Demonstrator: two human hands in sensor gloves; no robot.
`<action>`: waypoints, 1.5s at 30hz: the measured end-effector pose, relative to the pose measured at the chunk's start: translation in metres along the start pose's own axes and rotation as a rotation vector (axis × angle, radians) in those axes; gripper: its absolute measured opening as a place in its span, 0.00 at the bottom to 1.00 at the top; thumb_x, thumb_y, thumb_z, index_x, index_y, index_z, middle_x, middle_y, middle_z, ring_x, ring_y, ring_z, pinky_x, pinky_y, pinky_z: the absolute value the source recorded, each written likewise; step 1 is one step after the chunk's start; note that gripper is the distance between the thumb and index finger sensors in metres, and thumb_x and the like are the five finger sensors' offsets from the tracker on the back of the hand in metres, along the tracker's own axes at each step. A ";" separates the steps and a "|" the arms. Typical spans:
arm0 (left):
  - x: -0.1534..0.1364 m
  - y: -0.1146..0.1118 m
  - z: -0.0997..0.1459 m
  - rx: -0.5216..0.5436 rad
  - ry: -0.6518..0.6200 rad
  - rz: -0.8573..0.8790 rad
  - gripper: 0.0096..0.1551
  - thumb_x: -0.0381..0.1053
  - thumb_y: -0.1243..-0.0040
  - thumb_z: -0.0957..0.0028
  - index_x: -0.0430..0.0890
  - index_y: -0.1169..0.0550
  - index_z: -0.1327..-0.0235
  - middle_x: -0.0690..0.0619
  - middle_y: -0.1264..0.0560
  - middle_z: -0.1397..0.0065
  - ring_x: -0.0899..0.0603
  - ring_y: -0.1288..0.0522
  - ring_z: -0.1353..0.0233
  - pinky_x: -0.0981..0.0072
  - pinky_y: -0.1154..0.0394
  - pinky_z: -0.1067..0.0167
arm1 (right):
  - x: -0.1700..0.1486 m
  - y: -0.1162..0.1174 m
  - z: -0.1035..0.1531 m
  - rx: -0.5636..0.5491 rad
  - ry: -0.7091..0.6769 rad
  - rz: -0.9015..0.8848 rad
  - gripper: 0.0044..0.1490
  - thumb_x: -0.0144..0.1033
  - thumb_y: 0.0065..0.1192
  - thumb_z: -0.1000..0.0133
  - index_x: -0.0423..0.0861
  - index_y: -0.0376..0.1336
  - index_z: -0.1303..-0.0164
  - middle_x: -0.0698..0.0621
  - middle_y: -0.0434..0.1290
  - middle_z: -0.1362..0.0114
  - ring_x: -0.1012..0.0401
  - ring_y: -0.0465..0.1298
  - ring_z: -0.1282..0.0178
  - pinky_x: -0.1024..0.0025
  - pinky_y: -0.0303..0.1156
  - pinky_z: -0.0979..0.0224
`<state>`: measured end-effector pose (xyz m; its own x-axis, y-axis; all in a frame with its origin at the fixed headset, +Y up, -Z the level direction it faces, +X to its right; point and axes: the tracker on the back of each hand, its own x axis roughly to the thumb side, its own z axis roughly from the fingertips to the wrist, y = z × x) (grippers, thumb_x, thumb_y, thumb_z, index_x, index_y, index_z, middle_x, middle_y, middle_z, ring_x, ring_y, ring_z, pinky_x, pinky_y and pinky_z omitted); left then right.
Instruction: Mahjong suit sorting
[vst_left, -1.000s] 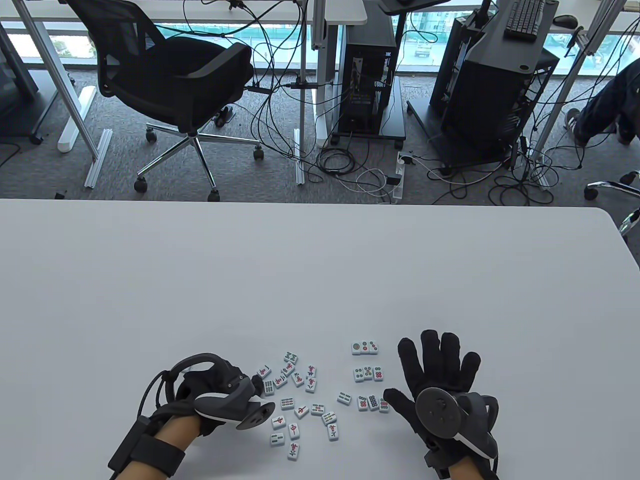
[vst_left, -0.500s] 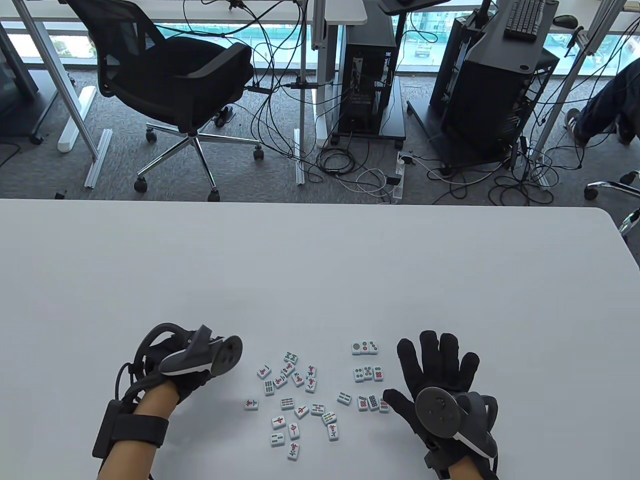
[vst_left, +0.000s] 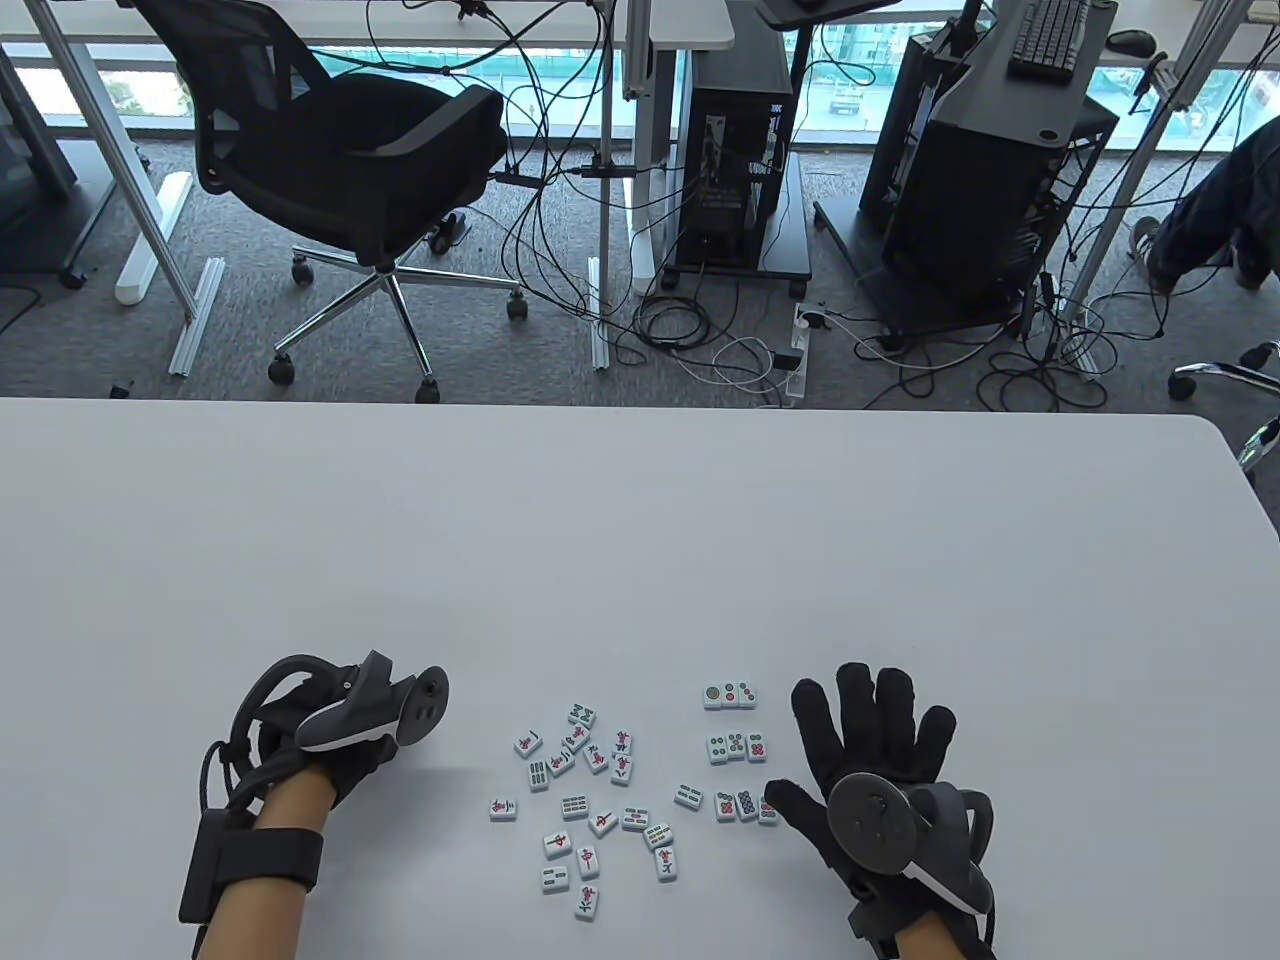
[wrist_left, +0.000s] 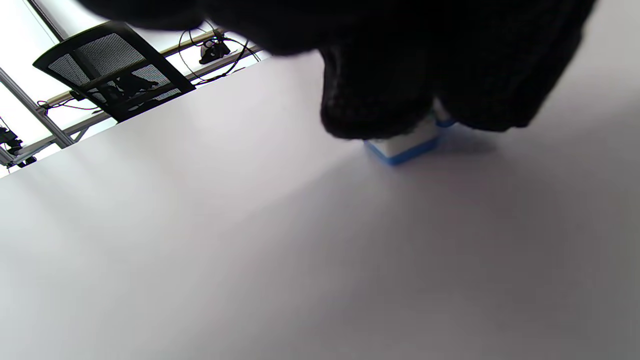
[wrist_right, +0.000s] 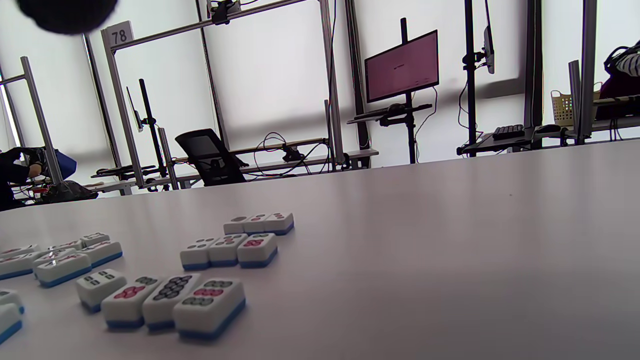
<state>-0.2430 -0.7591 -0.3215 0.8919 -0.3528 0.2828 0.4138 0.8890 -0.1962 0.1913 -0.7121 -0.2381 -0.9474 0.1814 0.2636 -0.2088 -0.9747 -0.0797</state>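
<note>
Now the left hand (vst_left: 340, 735) has carried a pinched tile (wrist_left: 407, 142) off to nine o'clock — starting a new suit group (right hand (vst_left: 880, 760) stays flat, fingers spread).

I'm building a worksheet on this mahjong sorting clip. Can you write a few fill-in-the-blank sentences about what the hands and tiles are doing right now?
1. The left hand pinches one ____ against the table.
2. The right hand lies flat with its fingers ____.
3. The dot tiles beside the right hand form ____ short rows.
4. The unsorted tiles lie ____ the two hands.

Missing words: tile; spread; three; between
</note>
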 end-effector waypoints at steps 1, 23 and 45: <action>0.001 -0.001 0.000 -0.002 -0.001 -0.013 0.33 0.61 0.28 0.67 0.55 0.20 0.45 0.63 0.14 0.65 0.57 0.20 0.77 0.62 0.20 0.67 | 0.000 0.000 0.000 0.000 0.000 0.000 0.55 0.68 0.46 0.50 0.61 0.28 0.22 0.46 0.26 0.15 0.40 0.24 0.20 0.27 0.27 0.27; 0.109 0.049 0.066 0.292 -0.485 -0.030 0.31 0.66 0.33 0.65 0.52 0.17 0.51 0.64 0.14 0.65 0.56 0.18 0.75 0.61 0.19 0.65 | 0.001 0.002 0.000 0.021 0.000 0.003 0.55 0.68 0.46 0.50 0.61 0.28 0.22 0.46 0.26 0.15 0.40 0.25 0.20 0.27 0.27 0.27; 0.131 0.030 0.087 0.264 -0.397 0.041 0.32 0.69 0.34 0.66 0.47 0.14 0.60 0.63 0.13 0.74 0.56 0.21 0.83 0.61 0.20 0.74 | 0.004 0.006 -0.001 0.027 -0.007 0.004 0.55 0.68 0.46 0.50 0.61 0.28 0.22 0.46 0.27 0.15 0.40 0.25 0.20 0.27 0.27 0.27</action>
<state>-0.1290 -0.7532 -0.2086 0.7465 -0.2229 0.6270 0.2736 0.9617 0.0162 0.1858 -0.7166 -0.2383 -0.9464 0.1768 0.2704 -0.1984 -0.9786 -0.0544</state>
